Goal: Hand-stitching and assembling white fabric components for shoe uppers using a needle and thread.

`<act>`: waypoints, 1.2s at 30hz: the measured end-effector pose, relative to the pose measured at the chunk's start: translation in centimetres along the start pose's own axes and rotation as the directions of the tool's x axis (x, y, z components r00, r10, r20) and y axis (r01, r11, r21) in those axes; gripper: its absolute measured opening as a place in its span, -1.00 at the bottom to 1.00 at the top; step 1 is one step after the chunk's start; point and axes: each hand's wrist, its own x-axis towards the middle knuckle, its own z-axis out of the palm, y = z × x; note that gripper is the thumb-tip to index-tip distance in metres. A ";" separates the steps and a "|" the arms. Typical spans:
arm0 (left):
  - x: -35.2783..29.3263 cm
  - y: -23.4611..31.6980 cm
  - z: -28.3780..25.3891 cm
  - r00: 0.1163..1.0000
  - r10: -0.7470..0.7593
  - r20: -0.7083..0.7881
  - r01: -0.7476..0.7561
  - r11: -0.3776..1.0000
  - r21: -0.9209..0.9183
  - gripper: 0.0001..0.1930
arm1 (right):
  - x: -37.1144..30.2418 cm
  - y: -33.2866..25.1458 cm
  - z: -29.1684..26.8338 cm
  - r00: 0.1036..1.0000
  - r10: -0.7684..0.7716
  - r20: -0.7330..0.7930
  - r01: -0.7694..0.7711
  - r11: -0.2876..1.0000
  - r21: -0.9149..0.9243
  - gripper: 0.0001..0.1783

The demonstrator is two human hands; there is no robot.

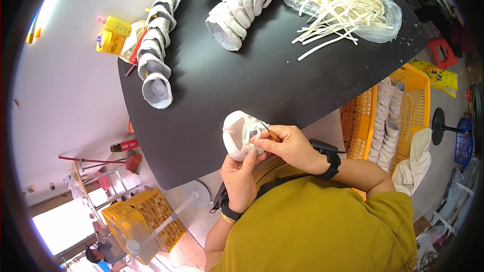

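Note:
A white shoe upper (233,132) with a pale lace threaded across its front is held at the near edge of the black table. My left hand (239,180) grips it from below, with thumb and fingers closed on its near side. Between the thumb and fingers of my right hand (295,147) is a thin tool with a brown handle (274,136), perhaps an awl or a hook. Its tip lies close to the lacing, and I cannot tell whether it passes through a hole. My right fingertips also touch the lace area.
On the black table (252,80) lie nested rows of white shoe uppers (157,90) and a plastic bag of loose cream laces (343,7). Yellow bottles (111,41) stand by its left edge. An orange crate (422,95) of stacked uppers is at right. A person (108,249) is lower left.

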 end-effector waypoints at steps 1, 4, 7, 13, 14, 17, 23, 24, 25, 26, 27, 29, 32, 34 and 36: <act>0.0 -0.1 0.0 1.000 0.002 -0.006 -0.003 1.000 -0.009 -0.76 | 0.0 0.2 0.0 1.000 0.001 0.001 -0.001 1.000 0.001 -0.76; 0.1 0.0 0.4 1.000 0.012 -0.026 -0.012 1.000 -0.025 -0.75 | 0.0 0.6 0.1 0.999 -0.027 -0.033 0.026 0.999 -0.019 -0.77; 0.2 0.0 0.5 0.999 0.015 -0.029 -0.016 0.999 -0.045 -0.76 | 0.0 0.8 0.2 0.990 -0.126 -0.060 0.118 0.986 -0.122 -0.77; 0.3 -0.1 0.8 1.000 0.009 -0.030 -0.011 0.998 -0.067 -0.76 | 0.1 1.2 0.2 0.946 -0.308 -0.097 0.280 0.932 -0.230 -0.78; 0.4 -0.2 0.6 1.000 0.018 -0.017 -0.019 0.998 -0.063 -0.76 | 0.1 1.0 0.3 0.950 -0.300 -0.086 0.271 0.929 -0.253 -0.79; 0.5 -0.3 0.9 0.998 0.054 -0.041 -0.056 0.998 -0.035 -0.76 | 0.3 1.4 0.4 0.953 -0.291 -0.088 0.260 0.930 -0.258 -0.81; 1.0 -0.3 1.4 0.986 0.150 -0.072 -0.146 0.987 0.061 -0.77 | 0.1 0.9 0.4 0.957 -0.283 -0.059 0.253 0.919 -0.301 -0.79; 1.0 -0.3 1.2 0.986 0.150 -0.073 -0.145 0.988 0.061 -0.77 | -0.1 0.5 0.4 0.956 -0.289 -0.043 0.258 0.903 -0.344 -0.78; 1.1 -0.2 0.9 0.984 0.155 -0.083 -0.148 0.985 0.083 -0.77 | -0.4 0.4 0.3 0.957 -0.288 -0.042 0.257 0.903 -0.343 -0.78; 1.2 -0.1 0.6 0.983 0.161 -0.092 -0.151 0.983 0.105 -0.77 | -1.1 0.5 0.1 0.954 -0.298 -0.030 0.265 0.886 -0.380 -0.79; 1.3 0.0 0.4 0.983 0.160 -0.094 -0.150 0.983 0.106 -0.77 | -1.5 0.5 -0.1 0.951 -0.308 -0.017 0.273 0.867 -0.416 -0.79; 1.2 0.1 0.3 0.979 0.182 -0.096 -0.169 0.977 0.128 -0.78 | -1.8 0.5 -0.7 0.925 -0.372 0.074 0.354 0.777 -0.521 -0.81; 1.3 0.2 0.5 0.976 0.193 -0.097 -0.178 0.974 0.142 -0.77 | -1.9 0.0 -1.1 0.903 -0.393 0.176 0.399 0.610 -0.685 -0.81; 1.2 0.2 0.4 0.974 0.201 -0.101 -0.186 0.972 0.141 -0.77 | -1.5 -0.1 -1.4 0.923 -0.339 0.181 0.365 0.631 -0.685 -0.82; 1.2 0.3 0.5 0.972 0.211 -0.107 -0.195 0.971 0.140 -0.76 | -1.3 -0.5 -1.3 0.921 -0.345 0.180 0.368 0.626 -0.687 -0.83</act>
